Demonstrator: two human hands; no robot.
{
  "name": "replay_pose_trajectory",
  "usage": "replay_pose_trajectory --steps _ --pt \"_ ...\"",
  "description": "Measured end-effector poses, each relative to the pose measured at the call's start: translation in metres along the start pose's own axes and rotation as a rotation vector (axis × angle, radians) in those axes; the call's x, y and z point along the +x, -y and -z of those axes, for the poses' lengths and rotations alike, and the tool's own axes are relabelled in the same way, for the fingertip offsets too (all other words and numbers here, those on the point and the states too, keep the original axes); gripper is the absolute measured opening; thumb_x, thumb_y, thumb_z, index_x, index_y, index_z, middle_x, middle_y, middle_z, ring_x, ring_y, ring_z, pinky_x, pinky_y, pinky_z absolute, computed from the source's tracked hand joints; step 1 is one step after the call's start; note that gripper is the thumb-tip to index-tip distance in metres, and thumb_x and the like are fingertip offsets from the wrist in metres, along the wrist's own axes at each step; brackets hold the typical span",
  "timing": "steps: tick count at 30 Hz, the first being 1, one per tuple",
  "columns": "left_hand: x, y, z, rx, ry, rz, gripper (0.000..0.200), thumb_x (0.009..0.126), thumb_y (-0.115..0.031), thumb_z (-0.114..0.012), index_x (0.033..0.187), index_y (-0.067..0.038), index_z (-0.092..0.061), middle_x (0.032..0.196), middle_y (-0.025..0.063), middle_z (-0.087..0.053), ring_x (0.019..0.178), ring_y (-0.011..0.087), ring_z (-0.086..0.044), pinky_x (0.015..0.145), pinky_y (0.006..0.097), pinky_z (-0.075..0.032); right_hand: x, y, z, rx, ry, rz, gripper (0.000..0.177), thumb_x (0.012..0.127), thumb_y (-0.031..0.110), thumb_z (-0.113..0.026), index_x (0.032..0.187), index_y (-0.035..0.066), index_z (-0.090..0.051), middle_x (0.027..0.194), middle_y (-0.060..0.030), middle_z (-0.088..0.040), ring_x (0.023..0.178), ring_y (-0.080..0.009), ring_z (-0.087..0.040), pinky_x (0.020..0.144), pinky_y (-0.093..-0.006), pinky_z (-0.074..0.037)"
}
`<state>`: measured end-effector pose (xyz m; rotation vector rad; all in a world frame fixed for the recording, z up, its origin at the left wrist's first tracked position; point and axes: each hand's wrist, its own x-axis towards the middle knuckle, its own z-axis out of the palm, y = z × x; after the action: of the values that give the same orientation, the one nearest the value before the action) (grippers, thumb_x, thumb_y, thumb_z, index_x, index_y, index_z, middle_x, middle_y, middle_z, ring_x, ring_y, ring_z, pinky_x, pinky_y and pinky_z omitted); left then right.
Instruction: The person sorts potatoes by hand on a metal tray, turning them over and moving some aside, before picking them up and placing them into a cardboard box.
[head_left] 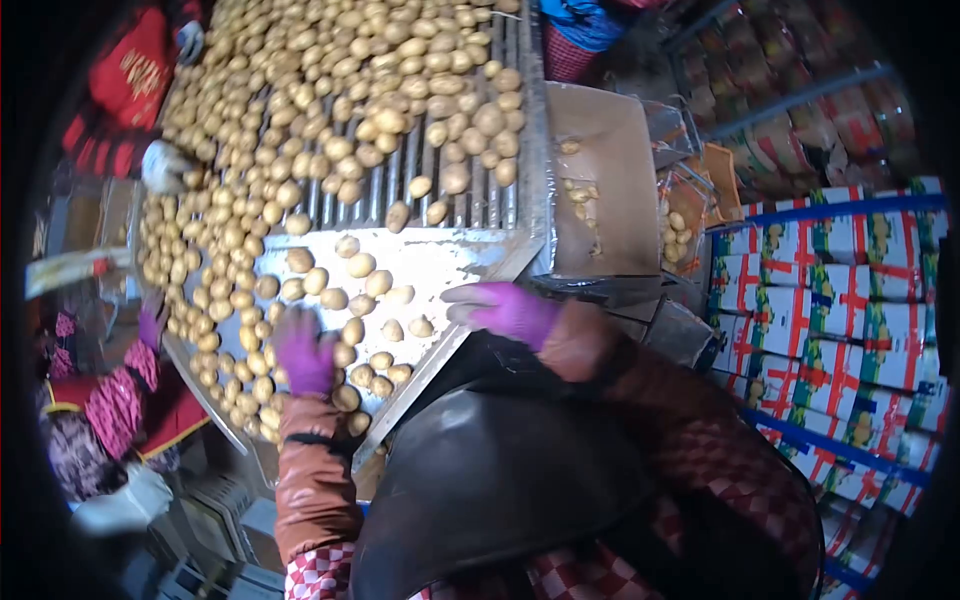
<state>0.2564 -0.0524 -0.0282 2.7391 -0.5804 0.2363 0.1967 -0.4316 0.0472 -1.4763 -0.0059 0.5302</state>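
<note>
Many potatoes (300,100) cover a roller conveyor (385,185) and spread onto a pale metal tray (450,255) below it. My left hand (303,350), in a purple glove with greyish fingertips, rests among the potatoes on the tray, its fingers apart and no potato visibly gripped. At the tray's right edge is my right hand (505,308), also gloved, with its fingers stretched out to the left and nothing in them. A few potatoes lie on the metal between my two hands.
A cardboard box (605,180) with a few potatoes stands right of the conveyor, beside a crate of potatoes (676,235). Printed cartons (835,320) are stacked at the right. Co-workers' gloved hands (165,167) reach in from the left; another person stands at the top.
</note>
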Motion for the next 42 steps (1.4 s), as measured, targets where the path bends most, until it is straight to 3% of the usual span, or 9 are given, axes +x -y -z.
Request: replay_pose_trajectory --steps 3,6,9,11,13,14,25,32,42 --pt "-0.022 0.021 0.030 0.276 0.097 0.186 0.051 0.086 -0.035 -0.060 0.130 -0.010 -0.056 0.136 0.0255 -0.048 0.125 0.0471 -0.044 0.104 0.0544 -0.035 -0.052 -0.002 0.100 0.449 -0.204 -0.208 0.040 0.098 0.014 -0.054 0.136 0.002 -0.051 0.118 -0.0107 -0.062 0.104 -0.0218 -0.062 0.092 -0.0364 -0.050" --pt "-0.038 0.037 0.013 0.335 -0.039 0.627 0.057 0.089 -0.040 -0.057 0.136 -0.010 -0.053 0.137 0.0254 -0.049 0.127 0.0473 -0.044 0.106 0.0567 -0.033 -0.068 -0.034 0.199 0.315 -0.701 -0.140 0.031 0.096 0.027 -0.055 0.120 0.009 -0.062 0.088 -0.0083 -0.064 0.077 -0.0219 -0.062 0.068 -0.0345 -0.052" --pt "0.007 -0.034 -0.004 0.318 -0.079 0.523 0.061 0.089 -0.042 -0.058 0.140 -0.008 -0.049 0.139 0.0266 -0.048 0.130 0.0455 -0.043 0.110 0.0556 -0.030 -0.043 -0.063 0.283 -0.323 -0.871 -0.183 0.025 0.093 0.018 -0.058 0.116 0.012 -0.068 0.097 -0.0048 -0.070 0.086 -0.0166 -0.063 0.079 -0.0294 -0.050" --pt "0.032 -0.091 -0.045 0.087 -0.075 0.324 0.065 0.086 -0.039 -0.063 0.141 -0.007 -0.048 0.143 0.0265 -0.044 0.135 0.0428 -0.039 0.114 0.0520 -0.025 0.004 -0.112 0.332 -0.609 -0.933 -0.280 0.025 0.092 0.018 -0.061 0.116 0.011 -0.068 0.092 -0.0035 -0.069 0.081 -0.0141 -0.062 0.072 -0.0292 -0.051" --pt "0.057 -0.159 -0.060 -0.114 0.160 0.413 0.070 0.085 -0.041 -0.063 0.144 -0.011 -0.043 0.150 0.0270 -0.034 0.137 0.0462 -0.033 0.114 0.0544 -0.023 0.045 -0.141 0.363 -0.751 -0.918 -0.406 0.025 0.092 0.018 -0.062 0.116 0.011 -0.068 0.092 -0.0035 -0.069 0.081 -0.0141 -0.062 0.072 -0.0292 -0.051" --pt "0.057 -0.178 -0.070 0.112 0.111 0.233 0.070 0.084 -0.042 -0.063 0.144 -0.012 -0.042 0.151 0.0288 -0.029 0.136 0.0516 -0.030 0.112 0.0594 -0.022 0.064 -0.147 0.373 -0.791 -0.894 -0.467 0.025 0.092 0.018 -0.062 0.115 0.011 -0.068 0.092 -0.0035 -0.069 0.081 -0.0141 -0.062 0.072 -0.0292 -0.051" --pt "0.095 -0.165 -0.088 0.369 0.070 0.304 0.065 0.083 -0.037 -0.067 0.140 -0.012 -0.048 0.151 0.0302 -0.028 0.136 0.0483 -0.032 0.109 0.0567 -0.027 0.140 -0.204 0.406 -0.868 -0.762 -0.676 0.025 0.092 0.017 -0.062 0.115 0.011 -0.068 0.091 -0.0032 -0.069 0.081 -0.0139 -0.063 0.071 -0.0292 -0.050" --pt "0.132 -0.157 -0.083 0.314 0.036 0.383 0.061 0.081 -0.032 -0.066 0.136 -0.011 -0.050 0.150 0.0319 -0.029 0.133 0.0504 -0.034 0.107 0.0606 -0.028 0.064 -0.170 0.386 -0.233 -0.871 -0.368 0.024 0.091 0.017 -0.062 0.114 0.012 -0.068 0.090 -0.0031 -0.069 0.081 -0.0139 -0.063 0.070 -0.0291 -0.050" --pt "0.135 -0.144 -0.081 0.281 0.025 0.391 0.053 0.081 -0.029 -0.065 0.129 -0.009 -0.056 0.146 0.0358 -0.032 0.126 0.0550 -0.039 0.104 0.0615 -0.032 0.076 -0.210 0.425 -0.836 -0.851 -0.709 0.024 0.091 0.017 -0.063 0.114 0.012 -0.067 0.089 -0.0028 -0.069 0.081 -0.0138 -0.063 0.070 -0.0291 -0.050"
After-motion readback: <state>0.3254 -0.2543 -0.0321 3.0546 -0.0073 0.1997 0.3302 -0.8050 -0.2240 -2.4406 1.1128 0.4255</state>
